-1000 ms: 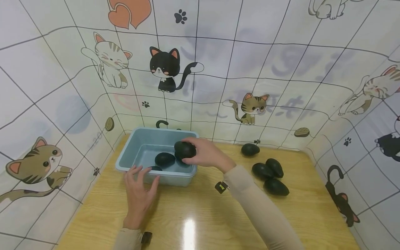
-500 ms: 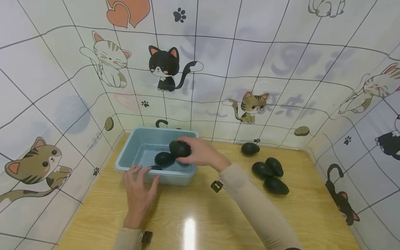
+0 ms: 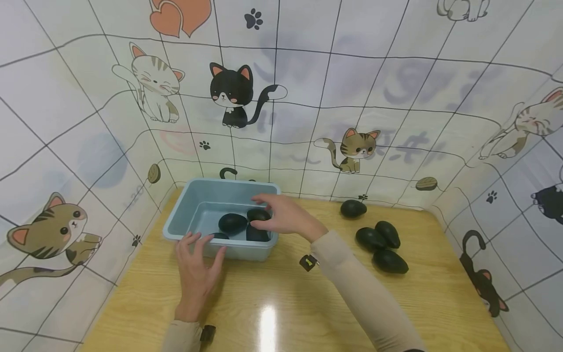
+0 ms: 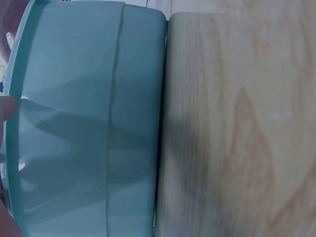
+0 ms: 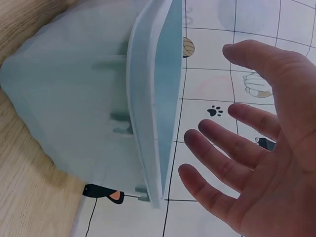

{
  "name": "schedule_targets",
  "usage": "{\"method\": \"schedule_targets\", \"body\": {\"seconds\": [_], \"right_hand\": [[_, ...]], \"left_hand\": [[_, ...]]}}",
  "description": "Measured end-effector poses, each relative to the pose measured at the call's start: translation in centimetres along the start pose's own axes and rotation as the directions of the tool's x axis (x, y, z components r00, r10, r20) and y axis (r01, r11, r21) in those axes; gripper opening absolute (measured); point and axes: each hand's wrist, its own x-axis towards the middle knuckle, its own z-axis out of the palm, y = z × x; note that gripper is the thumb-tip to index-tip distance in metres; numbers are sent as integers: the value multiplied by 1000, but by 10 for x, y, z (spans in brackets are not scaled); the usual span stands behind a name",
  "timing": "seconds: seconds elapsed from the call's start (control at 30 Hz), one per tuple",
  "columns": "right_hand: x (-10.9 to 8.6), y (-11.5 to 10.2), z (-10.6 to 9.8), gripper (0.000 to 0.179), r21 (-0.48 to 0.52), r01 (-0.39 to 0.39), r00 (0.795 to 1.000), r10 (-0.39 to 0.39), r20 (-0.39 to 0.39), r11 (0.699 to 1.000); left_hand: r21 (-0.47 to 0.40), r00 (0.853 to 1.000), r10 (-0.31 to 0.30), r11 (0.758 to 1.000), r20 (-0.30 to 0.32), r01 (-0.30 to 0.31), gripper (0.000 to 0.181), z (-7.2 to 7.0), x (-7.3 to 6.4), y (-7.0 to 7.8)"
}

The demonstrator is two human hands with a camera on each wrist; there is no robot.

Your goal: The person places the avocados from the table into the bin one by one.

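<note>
Several dark avocados [image 3: 233, 223] lie in the light-blue plastic bin [image 3: 206, 189]; the front wall partly hides the ones nearest to it. My right hand [image 3: 286, 215] hovers over the bin's right side, fingers spread, just above an avocado [image 3: 258, 214] there. The right wrist view shows nothing in that hand [image 5: 256, 143], beside the bin's rim [image 5: 148, 98]. At the front rim, my left hand [image 3: 196, 274] rests its fingertips on the edge, with the thumb by the outer wall. In the left wrist view, a fingertip [image 4: 7, 107] touches the rim of the bin [image 4: 74, 123].
On the wooden table [image 3: 281, 293], to the right, a cluster of avocados [image 3: 371, 239] lies together, with a single avocado [image 3: 353, 209] behind it near the wall. A cat-patterned wall covering [image 3: 299, 98] encloses the back and sides.
My right hand has moved slightly left over the bin and let go of the avocado it held, which now lies among the others. The left hand stays at the rim.
</note>
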Motion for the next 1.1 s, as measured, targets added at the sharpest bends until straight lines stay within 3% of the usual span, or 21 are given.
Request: {"method": "schedule_targets", "body": {"seconds": [0.33, 0.63, 0.9, 1.1], "right_hand": [[-10, 12, -3, 65, 31, -41, 998, 42, -40, 999], [-21, 23, -5, 66, 65, -45, 997, 48, -56, 997], [-32, 29, -4, 66, 62, -43, 995, 48, -88, 997], [-36, 34, -2, 64, 78, -47, 994, 55, -99, 996]], "left_hand": [[1, 1000, -12, 1000, 14, 12, 47, 0, 0, 2], [-5, 1000, -10, 1000, 7, 10, 46, 0, 0, 0], [13, 998, -39, 999, 57, 38, 48, -3, 0, 0], [13, 999, -32, 999, 44, 31, 48, -3, -1, -1]]}}
